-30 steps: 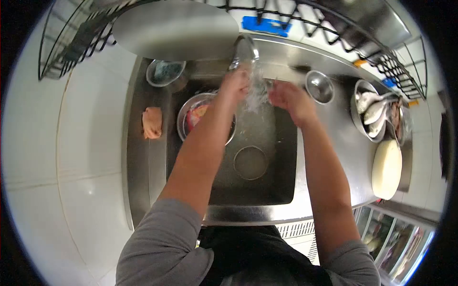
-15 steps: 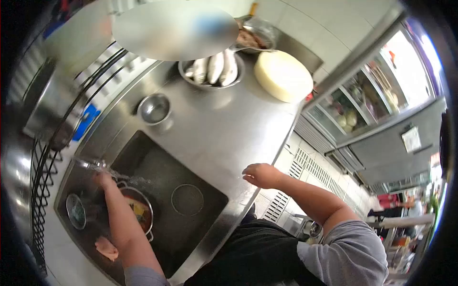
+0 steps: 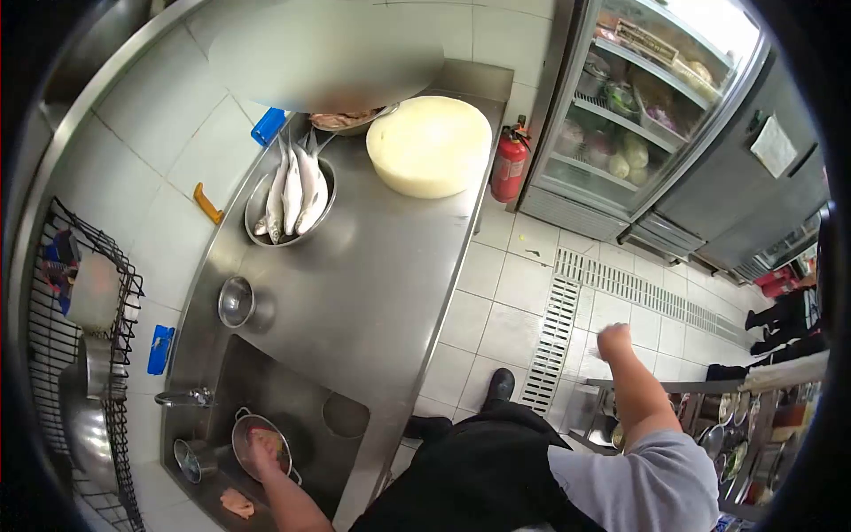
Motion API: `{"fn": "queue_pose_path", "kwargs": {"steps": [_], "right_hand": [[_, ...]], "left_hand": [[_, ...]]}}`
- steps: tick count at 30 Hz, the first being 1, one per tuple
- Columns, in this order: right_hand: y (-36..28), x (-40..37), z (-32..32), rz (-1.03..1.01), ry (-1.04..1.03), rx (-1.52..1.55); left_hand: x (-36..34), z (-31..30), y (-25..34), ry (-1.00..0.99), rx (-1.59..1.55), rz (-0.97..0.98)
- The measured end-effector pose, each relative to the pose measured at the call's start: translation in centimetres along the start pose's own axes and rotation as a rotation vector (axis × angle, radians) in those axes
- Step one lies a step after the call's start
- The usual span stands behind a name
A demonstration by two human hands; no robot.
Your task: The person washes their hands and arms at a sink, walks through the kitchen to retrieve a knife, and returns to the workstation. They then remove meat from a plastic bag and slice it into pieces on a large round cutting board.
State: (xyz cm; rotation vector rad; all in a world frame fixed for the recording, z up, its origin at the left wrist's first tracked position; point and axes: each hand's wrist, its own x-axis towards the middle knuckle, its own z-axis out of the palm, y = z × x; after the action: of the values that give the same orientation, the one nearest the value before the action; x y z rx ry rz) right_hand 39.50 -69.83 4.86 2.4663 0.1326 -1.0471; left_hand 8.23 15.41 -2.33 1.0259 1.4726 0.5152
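My left hand (image 3: 261, 450) reaches down over a two-handled metal pot (image 3: 239, 446) in the sink (image 3: 297, 390); its fingertips are hidden against the pot's contents. Something yellowish and red shows inside the pot. Beside it in the sink stand a small metal container (image 3: 197, 461) and a pinkish piece of meat or skin (image 3: 238, 504). The tap (image 3: 191, 398) juts over the sink from the wall side, with no stream visible. Out to the right, above the floor, my right hand (image 3: 613, 340) is curled closed, with nothing visible in it.
Along the steel counter (image 3: 372, 284) are a small steel bowl (image 3: 237, 301), a bowl of whole fish (image 3: 297, 199) and a thick round pale block (image 3: 430, 146). A fire extinguisher (image 3: 510, 164) hangs near a glass-door fridge (image 3: 638, 106). A wire rack (image 3: 120, 381) lines the left wall.
My left hand has gone from the tap to the pot, and the water stream is no longer visible. My right hand has swung away from the counter edge and curled. The view has turned.
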Motion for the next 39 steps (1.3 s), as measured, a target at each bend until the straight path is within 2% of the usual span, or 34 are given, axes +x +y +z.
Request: {"fn": "queue_pose_path", "kwargs": {"steps": [1, 2, 3, 4, 5, 6, 8, 9, 10, 11, 12, 13, 14, 16, 17, 18, 20, 22, 23, 25, 27, 28, 29, 32, 34, 36, 38, 39], "right_hand": [[2.5, 4.5, 10.1, -0.221, 0.258, -0.173], [2.7, 3.6, 11.9, -0.174, 0.047, 0.521], [2.6, 0.5, 11.0, -0.024, -0.059, 0.894], [2.5, 2.2, 15.7, 0.436, -0.433, 1.467], [3.5, 4.8, 21.3, 0.517, -0.718, 1.485], [3.6, 5.1, 23.9, 0.523, -0.712, 1.516], [5.0, 5.4, 27.4, -0.093, -0.376, 0.593], [5.8, 5.7, 28.4, -0.068, -0.375, 0.627], [6.5, 5.9, 29.4, -0.105, -0.276, 0.569], [7.3, 5.9, 30.4, -0.136, -0.178, 0.509], [8.3, 5.1, 30.0, 0.034, -0.186, 0.837], [9.5, 3.9, 26.9, 0.219, -0.187, 1.166], [11.0, 3.6, 26.0, 0.347, -0.137, 1.307], [11.5, 2.1, 24.7, 0.424, 0.216, 1.256], [12.1, 0.4, 23.1, 0.483, 0.184, 1.359], [11.5, 1.4, 25.4, 0.507, 0.278, 1.26], [11.4, -0.8, 24.3, 0.605, 0.14, 1.41], [10.2, -2.2, 26.5, 0.595, 0.038, 1.424], [9.2, -3.4, 27.5, 0.625, 0.044, 1.398], [7.0, -5.3, 30.9, 0.606, -0.084, 1.298], [6.2, -8.4, 29.5, 0.718, -0.426, 1.44], [4.3, -9.0, 31.4, 0.81, -0.455, 1.483], [2.4, -9.4, 32.7, 0.906, -0.481, 1.523], [0.3, -12.3, 28.7, 1.083, -0.426, 1.728], [-1.3, -12.7, 25.7, 1.191, -0.317, 1.917], [-3.4, -12.2, 25.1, 1.173, -0.37, 1.989], [-4.7, -11.6, 23.6, 1.049, -0.444, 1.893], [-6.0, -11.0, 24.4, 1.067, -0.432, 1.911]], "left_hand": [[-2.4, -0.3, -0.3, 0.008, 0.004, 0.019], [-4.4, 0.5, -1.1, 0.015, 0.101, 0.067], [-6.2, 2.4, -1.1, 0.011, 0.196, 0.117], [-7.6, 4.2, -0.5, -0.011, 0.198, 0.136], [-9.1, 5.6, 0.0, -0.023, 0.263, 0.089], [-10.6, 7.4, 0.8, -0.039, 0.329, 0.046], [-12.6, 13.1, 2.9, -0.049, 0.384, 0.15], [-12.4, 16.0, 4.2, -0.175, 0.382, 0.223], [-13.4, 19.0, 5.7, -0.301, 0.38, 0.291], [-14.3, 22.7, 6.9, -0.319, 0.4, 0.36], [-16.8, 26.7, 8.9, -0.343, 0.42, 0.428], [-18.0, 29.8, 10.7, -0.409, 0.412, 0.514], [-20.2, 37.6, 12.5, -0.552, 0.43, 0.615], [-24.2, 44.4, 14.8, -0.705, 0.469, 0.667], [-26.1, 47.7, 15.3, -0.747, 0.481, 0.697], [-30.9, 50.0, 15.5, -0.785, 0.523, 0.731], [-34.3, 55.5, 15.3, -0.924, 0.556, 0.783], [-37.9, 60.6, 14.6, -1.035, 0.585, 0.815], [-39.9, 63.2, 13.9, -1.103, 0.605, 0.846], [-44.2, 68.0, 12.0, -1.236, 0.614, 0.861], [-47.6, 73.1, 10.0, -1.408, 0.607, 0.852], [-49.3, 75.6, 8.6, -1.446, 0.607, 0.848], [-51.1, 77.9, 7.0, -1.573, 0.649, 0.851], [-57.7, 84.1, 1.0, -1.902, 0.716, 0.835], [-62.3, 87.7, -3.7, -2.108, 0.729, 0.836], [-68.4, 88.9, -7.2, -2.308, 0.709, 0.811], [-75.8, 87.6, -8.1, -2.432, 0.815, 0.844], [-78.4, 87.9, -8.9, -2.505, 0.84, 0.948]]}}
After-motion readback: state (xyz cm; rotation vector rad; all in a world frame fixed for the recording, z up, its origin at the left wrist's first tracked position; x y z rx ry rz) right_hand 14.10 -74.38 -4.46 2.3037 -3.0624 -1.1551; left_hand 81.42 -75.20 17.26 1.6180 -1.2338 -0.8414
